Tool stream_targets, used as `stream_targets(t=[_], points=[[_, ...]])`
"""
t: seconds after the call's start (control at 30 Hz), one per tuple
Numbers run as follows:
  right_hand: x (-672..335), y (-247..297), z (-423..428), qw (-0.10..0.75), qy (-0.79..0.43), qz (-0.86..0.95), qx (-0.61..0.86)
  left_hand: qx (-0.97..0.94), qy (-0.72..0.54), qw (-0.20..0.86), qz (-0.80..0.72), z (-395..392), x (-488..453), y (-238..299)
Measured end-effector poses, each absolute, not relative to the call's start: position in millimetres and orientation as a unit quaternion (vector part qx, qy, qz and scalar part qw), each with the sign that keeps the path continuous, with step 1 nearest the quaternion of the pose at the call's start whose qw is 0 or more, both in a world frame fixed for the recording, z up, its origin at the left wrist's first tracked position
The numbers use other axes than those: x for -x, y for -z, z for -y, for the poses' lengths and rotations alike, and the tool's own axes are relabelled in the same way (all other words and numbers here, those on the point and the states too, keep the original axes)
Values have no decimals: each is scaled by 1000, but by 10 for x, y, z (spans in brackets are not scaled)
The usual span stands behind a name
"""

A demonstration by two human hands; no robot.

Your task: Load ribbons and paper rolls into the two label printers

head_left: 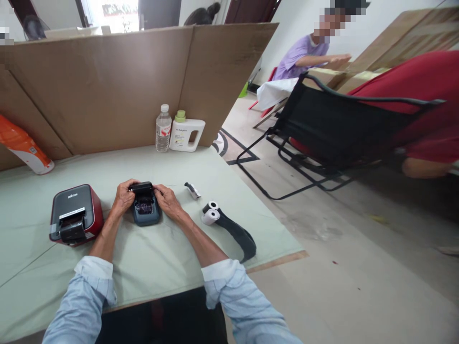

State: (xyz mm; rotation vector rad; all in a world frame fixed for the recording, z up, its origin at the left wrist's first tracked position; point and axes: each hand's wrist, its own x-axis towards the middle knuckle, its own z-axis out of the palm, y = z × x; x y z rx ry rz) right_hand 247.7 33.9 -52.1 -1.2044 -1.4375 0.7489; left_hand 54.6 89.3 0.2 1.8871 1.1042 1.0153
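Observation:
A small blue-grey label printer [145, 210] lies on the pale green table cover [150, 267] with its black lid raised. My left hand [124, 197] grips its left side, fingers curled at the lid. My right hand [167, 200] is closed on its right side. A red and black printer [75, 215] stands to the left of my left hand. Two white paper rolls [210, 213] lie to the right beside a black strip [238, 235]. A small black and white piece [192, 190] rests just beyond them.
A cardboard screen [118, 86] walls the table's back. A water bottle [163, 129] and a white jug [186, 134] stand against it. An orange and white object [23, 150] lies far left. A black folding chair [333, 134] and two people are at right.

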Motion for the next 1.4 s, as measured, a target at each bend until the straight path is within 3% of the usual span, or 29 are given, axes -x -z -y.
stream_targets(t=[0.3, 1.4], points=[[-2488, 489, -311, 523, -307, 615, 504, -744, -381, 347, -426, -889, -536, 3], [-2478, 402, -218, 528, -318, 622, 482, -691, -363, 464, -418, -696, -399, -81]])
